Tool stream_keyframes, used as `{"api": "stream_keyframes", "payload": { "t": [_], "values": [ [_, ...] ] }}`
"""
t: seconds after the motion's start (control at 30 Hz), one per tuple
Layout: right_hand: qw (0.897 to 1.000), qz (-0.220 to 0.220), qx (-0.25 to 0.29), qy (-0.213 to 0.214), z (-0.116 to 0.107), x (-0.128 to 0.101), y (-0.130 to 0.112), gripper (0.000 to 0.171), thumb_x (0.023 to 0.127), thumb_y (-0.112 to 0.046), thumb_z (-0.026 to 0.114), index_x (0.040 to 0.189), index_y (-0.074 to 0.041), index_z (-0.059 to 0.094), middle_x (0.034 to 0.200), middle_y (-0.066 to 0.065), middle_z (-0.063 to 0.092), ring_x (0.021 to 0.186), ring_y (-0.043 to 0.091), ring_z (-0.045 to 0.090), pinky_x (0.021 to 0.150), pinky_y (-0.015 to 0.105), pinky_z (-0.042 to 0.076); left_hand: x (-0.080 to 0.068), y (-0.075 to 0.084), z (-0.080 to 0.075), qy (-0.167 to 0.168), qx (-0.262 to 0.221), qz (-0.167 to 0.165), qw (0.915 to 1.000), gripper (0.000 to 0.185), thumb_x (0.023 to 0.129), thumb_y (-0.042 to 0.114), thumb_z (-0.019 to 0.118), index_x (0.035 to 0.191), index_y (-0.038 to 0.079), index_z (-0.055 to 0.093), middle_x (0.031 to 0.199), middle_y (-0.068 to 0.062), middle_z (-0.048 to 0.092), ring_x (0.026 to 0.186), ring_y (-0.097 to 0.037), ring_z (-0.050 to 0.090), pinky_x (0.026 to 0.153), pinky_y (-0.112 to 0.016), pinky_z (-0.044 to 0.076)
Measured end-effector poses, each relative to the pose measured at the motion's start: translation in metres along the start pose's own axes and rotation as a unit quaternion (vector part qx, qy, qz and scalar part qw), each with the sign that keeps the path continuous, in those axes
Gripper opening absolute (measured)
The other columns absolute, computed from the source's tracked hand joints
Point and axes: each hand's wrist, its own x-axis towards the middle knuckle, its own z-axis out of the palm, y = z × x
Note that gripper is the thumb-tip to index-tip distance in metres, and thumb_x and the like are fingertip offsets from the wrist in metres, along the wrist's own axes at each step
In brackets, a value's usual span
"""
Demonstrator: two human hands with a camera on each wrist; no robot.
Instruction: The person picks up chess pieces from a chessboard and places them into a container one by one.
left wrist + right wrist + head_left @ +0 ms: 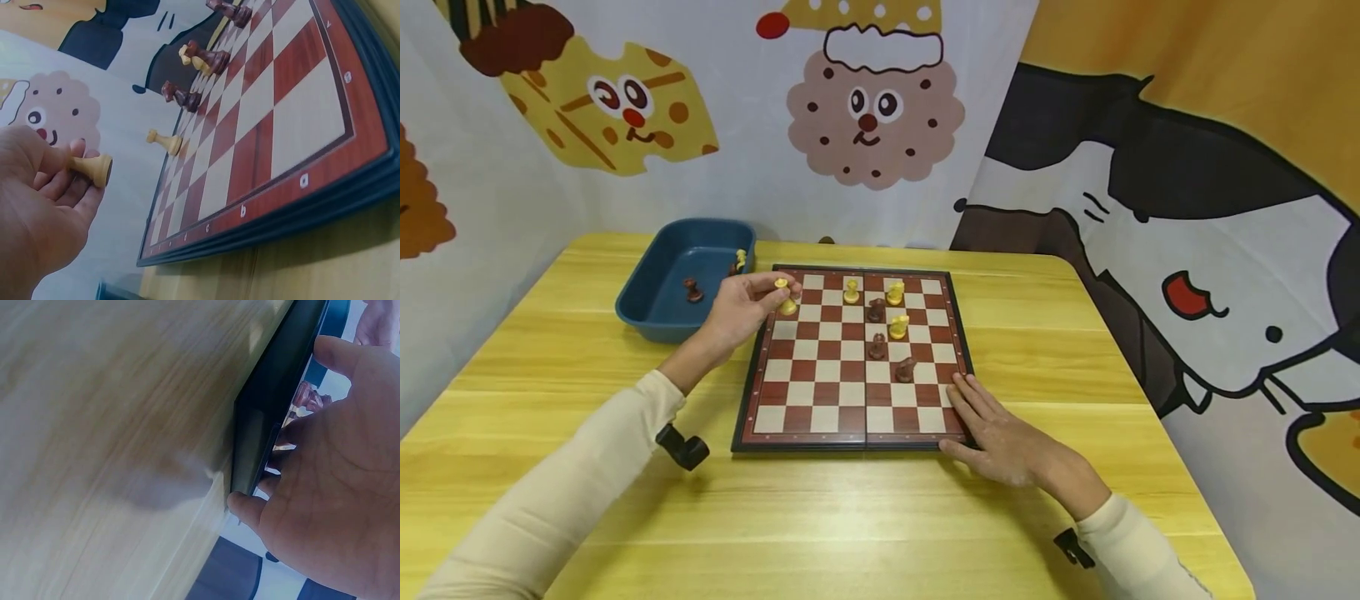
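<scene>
My left hand (pixel 741 310) pinches a pale yellow chess piece (pixel 94 169) between thumb and fingers, over the far left corner of the chessboard (pixel 829 400). Its round base shows, while the fingertips partly cover the top. With straight fingers, my right hand (pixel 1007 442) rests on the board's near right corner. Standing on the board are a yellow rook (pixel 851 292), a yellow knight (pixel 895 292) at the far side and another yellow knight (pixel 898 327) closer in. Dark brown pieces stand among them, including a knight (pixel 905 370) nearest my right hand.
A blue plastic bin (pixel 658 329) stands left of the board, behind my left forearm. Inside it lie a brown piece (pixel 692 290) and, by its right wall, a yellow piece (pixel 741 258). A printed cloth (pixel 715 192) hangs behind the yellow wooden table (pixel 850 525).
</scene>
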Motion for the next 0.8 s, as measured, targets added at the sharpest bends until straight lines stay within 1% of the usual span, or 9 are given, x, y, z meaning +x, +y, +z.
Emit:
{"api": "stream_keyframes", "payload": {
  "t": [0.03,0.1,0.17,0.27,0.33,0.5,0.57,0.7,0.8],
  "values": [
    [1.0,-0.001,0.002,0.003,0.0,0.0,0.0,0.087,0.106,-0.058,0.043,0.162,0.001,0.012,0.168,0.019,0.0,0.153,0.036,-0.003,0.117,0.06,0.02,0.0,0.0,-0.001,0.002,0.001,-0.003,1.0,0.028,0.104,0.01,0.06,0.127,-0.005,0.066,0.123,-0.02,0.068,0.112,-0.027,0.066,0.088,-0.03,0.056],
    [1.0,-0.001,0.002,0.005,0.001,0.0,0.002,0.088,0.105,-0.059,0.043,0.162,0.0,0.012,0.168,0.019,0.0,0.153,0.036,-0.003,0.117,0.06,0.02,0.0,0.0,-0.003,0.004,0.016,-0.008,0.9998,0.028,0.105,0.011,0.06,0.128,-0.004,0.066,0.123,-0.019,0.068,0.114,-0.029,0.065,0.09,-0.032,0.056],
    [1.0,0.0,0.0,0.008,0.002,0.0,0.004,0.089,0.105,-0.061,0.041,0.162,-0.001,0.011,0.169,0.017,-0.001,0.153,0.034,-0.003,0.118,0.059,0.02,-0.001,0.0,-0.005,0.005,0.027,-0.009,0.9996,0.028,0.105,0.01,0.059,0.128,-0.004,0.066,0.123,-0.02,0.068,0.115,-0.032,0.064,0.091,-0.031,0.055],
    [1.0,-0.001,-0.006,0.013,0.005,0.001,0.007,0.09,0.104,-0.064,0.039,0.163,-0.002,0.011,0.169,0.015,-0.001,0.154,0.032,-0.004,0.119,0.056,0.019,-0.002,0.0,-0.008,0.006,0.038,-0.002,0.9992,0.028,0.105,0.01,0.059,0.128,-0.005,0.066,0.123,-0.022,0.067,0.115,-0.033,0.064,0.091,-0.029,0.054],
    [1.0,-0.003,-0.005,0.014,0.006,0.001,0.008,0.09,0.104,-0.064,0.039,0.163,-0.002,0.01,0.169,0.015,-0.001,0.154,0.032,-0.004,0.119,0.056,0.019,-0.003,-0.001,-0.01,0.006,0.037,0.0,0.9993,0.028,0.105,0.009,0.058,0.129,-0.005,0.065,0.124,-0.024,0.066,0.116,-0.033,0.063,0.092,-0.027,0.054],
    [1.0,-0.002,0.007,0.009,0.004,-0.001,0.004,0.088,0.105,-0.06,0.042,0.162,-0.001,0.011,0.169,0.017,-0.001,0.154,0.033,-0.004,0.118,0.058,0.019,-0.006,0.0,-0.016,0.015,0.031,-0.005,0.9994,0.029,0.105,0.01,0.058,0.13,-0.005,0.064,0.126,-0.022,0.066,0.116,-0.026,0.063,0.096,-0.027,0.051],
    [1.0,0.005,0.008,0.004,0.003,-0.002,0.002,0.088,0.105,-0.06,0.042,0.162,-0.001,0.01,0.169,0.016,-0.001,0.154,0.033,-0.005,0.118,0.057,0.019,-0.006,0.001,-0.019,0.023,0.034,-0.003,0.9991,0.03,0.105,0.011,0.058,0.13,-0.005,0.064,0.126,-0.021,0.066,0.116,-0.023,0.064,0.096,-0.026,0.051],
    [1.0,0.007,0.015,-0.001,0.002,-0.002,0.001,0.087,0.105,-0.059,0.042,0.162,-0.001,0.01,0.169,0.016,-0.002,0.153,0.033,-0.005,0.119,0.057,0.019,-0.006,0.003,-0.026,0.044,0.051,0.014,0.9977,0.029,0.106,0.01,0.057,0.129,-0.006,0.064,0.124,-0.023,0.066,0.111,-0.018,0.065,0.093,-0.026,0.053],
    [1.0,0.006,0.014,-0.002,0.001,-0.002,0.002,0.088,0.106,-0.059,0.041,0.162,0.0,0.009,0.169,0.017,-0.003,0.153,0.033,-0.006,0.119,0.057,0.018,-0.004,0.003,-0.032,0.057,0.068,0.025,0.9957,0.028,0.106,0.008,0.057,0.128,-0.007,0.064,0.121,-0.021,0.068,0.108,-0.016,0.065,0.09,-0.025,0.054]
  ]
}}
